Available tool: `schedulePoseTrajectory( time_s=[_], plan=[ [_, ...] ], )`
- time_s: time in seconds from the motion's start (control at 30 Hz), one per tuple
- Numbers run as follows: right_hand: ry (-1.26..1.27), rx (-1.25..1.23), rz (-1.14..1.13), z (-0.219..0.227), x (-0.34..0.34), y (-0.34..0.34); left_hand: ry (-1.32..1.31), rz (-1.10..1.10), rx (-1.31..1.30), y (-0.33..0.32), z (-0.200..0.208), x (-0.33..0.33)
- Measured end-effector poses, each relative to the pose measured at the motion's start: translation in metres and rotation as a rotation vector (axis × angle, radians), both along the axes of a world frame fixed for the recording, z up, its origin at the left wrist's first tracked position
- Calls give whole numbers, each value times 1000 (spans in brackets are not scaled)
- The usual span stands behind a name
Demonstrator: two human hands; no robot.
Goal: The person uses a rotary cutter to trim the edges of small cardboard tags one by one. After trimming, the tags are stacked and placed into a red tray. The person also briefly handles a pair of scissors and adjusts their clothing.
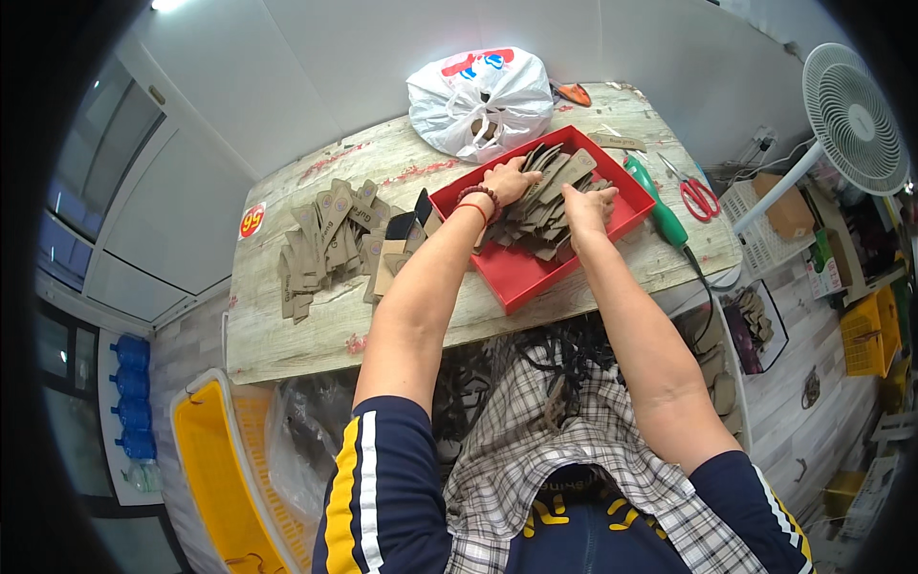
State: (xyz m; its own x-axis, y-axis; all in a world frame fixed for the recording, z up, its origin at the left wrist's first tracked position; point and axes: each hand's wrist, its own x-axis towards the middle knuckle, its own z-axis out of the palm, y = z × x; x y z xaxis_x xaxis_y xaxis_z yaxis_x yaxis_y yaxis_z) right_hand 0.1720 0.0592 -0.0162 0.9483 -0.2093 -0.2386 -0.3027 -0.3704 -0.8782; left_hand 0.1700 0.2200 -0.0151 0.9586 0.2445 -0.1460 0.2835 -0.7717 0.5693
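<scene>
Curled against grey-brown tags [547, 206] in the red box [535, 285], the left hand [507, 182] and right hand [589, 212] touch the heap; whether either grips one, I cannot tell. With a box corner near the front edge of the tabletop [268, 349], a hard pull could spill them.

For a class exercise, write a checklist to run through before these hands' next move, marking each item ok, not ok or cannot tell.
1. Both hands at the box: ok; left hand and right hand are at the flat pieces inside the red box.
2. Box fully on the table: ok.
3. All flat pieces in one place: not ok; a separate pile lies left of the box.
4. Scissors clear of both hands: ok; they lie right of the box.
5. Green corded tool switched off: cannot tell.
</scene>
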Motion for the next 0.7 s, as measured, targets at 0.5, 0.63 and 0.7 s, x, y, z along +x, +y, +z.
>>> schedulePoseTrajectory(
  time_s=[0.5, 0.63, 0.7],
  plan=[
    [-724, -393, 1108, 18, -156, 64, 38, 481, 329, 32, -11, -226],
    [-607, -724, 1036, -5, -152, 103, 32, 435, 220, 50, -10, -234],
    [-644, -864, 1034, -14, -150, 117, -56, 327, 141, 71, -21, -249]
  ],
)
